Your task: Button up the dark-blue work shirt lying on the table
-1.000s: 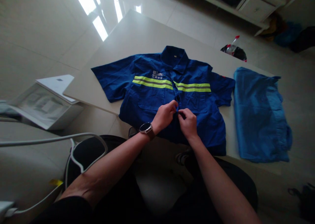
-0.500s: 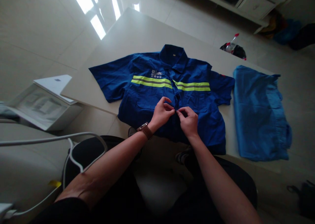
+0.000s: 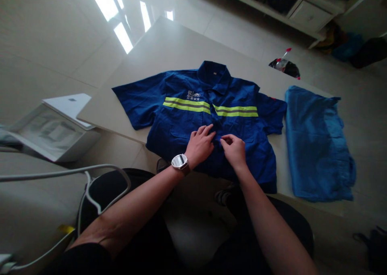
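A dark blue short-sleeved work shirt (image 3: 188, 119) lies front up, collar away from me, with yellow-green reflective bands across the chest. White lettering and a logo show above the band on the left. My left hand (image 3: 199, 146) rests palm down on the shirt beside the front placket, its fingers stretched out and slightly apart. Just to the right, my right hand (image 3: 234, 152) pinches the placket's edge between thumb and forefinger. Whether a button is in that pinch is too small to see. A watch (image 3: 179, 162) sits on my left wrist.
Folded lighter blue cloth (image 3: 316, 146) lies right of the shirt on the pale table (image 3: 169, 45). A white box (image 3: 60, 126) stands left of the table. Bottles with red caps (image 3: 282, 63) show beyond the far edge. A white cable (image 3: 60, 172) loops at my left.
My left hand has let go of its pinch at the placket and turned palm down, fingers extended, slightly lower. My right hand keeps its pinch. The view has shifted slightly.
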Motion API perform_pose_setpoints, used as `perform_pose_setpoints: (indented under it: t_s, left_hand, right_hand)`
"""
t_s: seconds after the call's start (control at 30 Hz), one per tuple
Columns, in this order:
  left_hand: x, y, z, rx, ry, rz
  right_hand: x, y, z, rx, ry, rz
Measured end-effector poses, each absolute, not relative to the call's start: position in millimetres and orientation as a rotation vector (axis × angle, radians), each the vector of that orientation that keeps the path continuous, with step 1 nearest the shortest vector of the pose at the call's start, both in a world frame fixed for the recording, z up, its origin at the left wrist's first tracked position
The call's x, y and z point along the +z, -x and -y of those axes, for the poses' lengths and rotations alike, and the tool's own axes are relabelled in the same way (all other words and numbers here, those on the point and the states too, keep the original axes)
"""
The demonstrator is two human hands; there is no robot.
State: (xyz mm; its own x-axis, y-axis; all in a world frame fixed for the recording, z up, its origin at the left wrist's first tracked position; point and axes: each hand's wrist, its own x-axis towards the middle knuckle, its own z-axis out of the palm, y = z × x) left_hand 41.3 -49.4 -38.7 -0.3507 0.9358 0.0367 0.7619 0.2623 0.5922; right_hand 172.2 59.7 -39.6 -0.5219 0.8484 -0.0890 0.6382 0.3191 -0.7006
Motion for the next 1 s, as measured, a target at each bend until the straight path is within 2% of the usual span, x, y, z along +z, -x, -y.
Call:
perform_pose_setpoints:
  t_s: [0.07, 0.17, 0.3, 0.47, 0.63, 0.8, 1.0]
  left_hand:
    - [-42.9, -42.3, 52.0, 0.656, -1.590, -2.219]
    - [-48.8, -43.9, 55.6, 0.580, -1.623, -2.212]
    - [-52.3, -44.8, 60.5, 0.537, -1.628, -2.197]
    - [-52.7, -43.1, 63.8, 0.476, -1.632, -2.161]
    - [-44.9, -36.3, 66.0, 0.434, -1.673, -2.117]
    - [-24.2, -20.6, 57.1, 0.434, -1.718, -2.120]
    - [-17.2, -5.7, 28.6, 0.484, -1.548, -2.159]
  right_hand:
    - [-38.0, -174.1, -61.7, 0.745, 1.328, 2.426]
    - [-37.0, -169.4, -63.2, 0.443, 1.073, 2.627]
    - [-42.7, -140.7, -75.1, 0.532, 0.836, 2.778]
    - [-50.0, -98.1, -91.7, 0.485, 1.253, 2.659]
    - [-47.3, -93.9, -91.8, 0.371, 1.355, 2.675]
    - [-40.8, -119.2, -97.2, 0.506, 1.384, 2.576]
    - [-38.8, -156.0, -92.8, 0.919, 1.332, 2.313]
